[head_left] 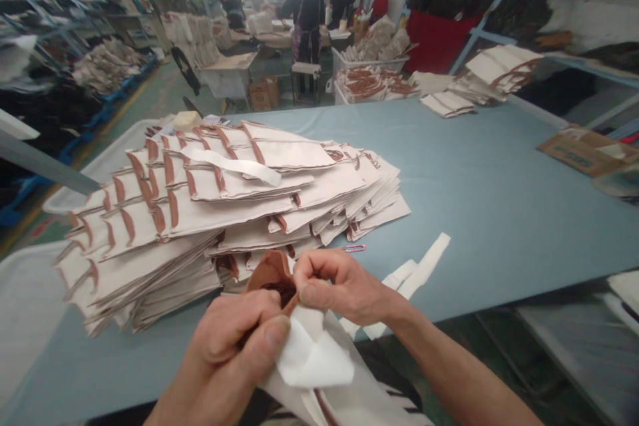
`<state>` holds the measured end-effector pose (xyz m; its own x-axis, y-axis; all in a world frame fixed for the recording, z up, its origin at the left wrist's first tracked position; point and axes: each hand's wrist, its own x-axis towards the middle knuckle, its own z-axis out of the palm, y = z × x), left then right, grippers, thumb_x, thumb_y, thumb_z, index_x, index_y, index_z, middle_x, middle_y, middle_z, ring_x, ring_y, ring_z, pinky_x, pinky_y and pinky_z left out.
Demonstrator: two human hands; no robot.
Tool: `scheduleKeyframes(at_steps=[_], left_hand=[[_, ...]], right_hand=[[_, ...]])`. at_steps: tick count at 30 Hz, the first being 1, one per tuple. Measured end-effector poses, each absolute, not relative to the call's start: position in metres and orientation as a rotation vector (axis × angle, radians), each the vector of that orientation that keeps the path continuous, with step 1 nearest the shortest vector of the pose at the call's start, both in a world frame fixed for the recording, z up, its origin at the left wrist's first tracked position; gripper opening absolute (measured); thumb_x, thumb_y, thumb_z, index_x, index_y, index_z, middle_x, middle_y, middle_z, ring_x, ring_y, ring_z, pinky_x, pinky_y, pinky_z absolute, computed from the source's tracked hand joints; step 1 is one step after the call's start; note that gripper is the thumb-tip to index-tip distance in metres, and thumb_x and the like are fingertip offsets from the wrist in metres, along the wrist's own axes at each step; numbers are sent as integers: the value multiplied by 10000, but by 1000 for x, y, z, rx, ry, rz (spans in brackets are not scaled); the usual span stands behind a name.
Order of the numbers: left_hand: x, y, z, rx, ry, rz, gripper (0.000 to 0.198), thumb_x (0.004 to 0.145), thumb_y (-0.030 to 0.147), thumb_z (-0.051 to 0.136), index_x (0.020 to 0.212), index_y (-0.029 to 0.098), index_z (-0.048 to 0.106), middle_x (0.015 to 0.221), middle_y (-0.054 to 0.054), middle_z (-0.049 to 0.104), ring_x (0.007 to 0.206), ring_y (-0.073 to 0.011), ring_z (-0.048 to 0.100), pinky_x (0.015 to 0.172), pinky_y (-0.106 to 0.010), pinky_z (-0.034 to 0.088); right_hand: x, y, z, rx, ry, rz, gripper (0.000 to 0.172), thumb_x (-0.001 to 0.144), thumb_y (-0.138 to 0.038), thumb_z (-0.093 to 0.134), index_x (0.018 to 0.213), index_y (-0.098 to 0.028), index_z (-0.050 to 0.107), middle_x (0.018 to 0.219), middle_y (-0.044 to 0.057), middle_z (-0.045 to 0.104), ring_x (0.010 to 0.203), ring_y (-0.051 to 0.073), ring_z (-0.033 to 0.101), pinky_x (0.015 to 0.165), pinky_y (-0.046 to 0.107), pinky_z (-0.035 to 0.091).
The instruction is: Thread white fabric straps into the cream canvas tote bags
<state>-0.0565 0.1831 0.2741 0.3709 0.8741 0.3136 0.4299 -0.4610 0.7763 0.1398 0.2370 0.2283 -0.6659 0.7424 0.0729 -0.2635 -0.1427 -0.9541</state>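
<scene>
Cloth (362, 383) at lower centre of frame, left hand (234, 339) and right hand (344, 286) both pinched at its brown rim (269, 269); judged light, limp, hardly fragile, apt to fold, so best gripped thumb-to-finger along that rim.

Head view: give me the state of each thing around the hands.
Left hand, pinching the fabric piece
Right hand, pinching it
Fabric piece, brown mouth partly open
White sheet, folded
Fabric stack, piled, overlapping
Long white strip, across the stack
Cream strips, loose on table
Pink item, lying on table
</scene>
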Motion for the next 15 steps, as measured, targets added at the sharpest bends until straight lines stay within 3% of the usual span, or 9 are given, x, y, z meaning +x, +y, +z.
scheduleKeyframes(at_steps=[5, 12, 15], left_hand=[[-65, 182, 267, 1976, 1176, 900, 515, 1091, 461, 432, 651, 201, 490, 581, 48, 488, 501, -87, 465, 479, -200, 352], [-81, 182, 266, 1868, 1185, 729, 631, 1049, 685, 307, 720, 214, 569, 694, -23, 646, 649, -178, 582, 578, -250, 476], [-78, 185, 262, 1852, 1203, 717, 651, 1064, 635, 272, 673, 215, 579, 629, -13, 620, 597, -175, 547, 553, -254, 476]], right_hand=[[138, 243, 235, -576, -1539, 1796, 521, 893, -653, 715, 762, -174, 557, 695, -46, 468, 611, 91, 370, 538, 208, 341], [142, 248, 241, -598, -1632, 1676, 297, 901, -397, 732, 775, -164, 598, 721, -29, 553, 634, 96, 450, 574, 214, 367], [141, 251, 242, -587, -1654, 1669, 269, 903, -371, 729, 782, -162, 609, 714, -32, 559, 632, 95, 449, 562, 208, 357]])
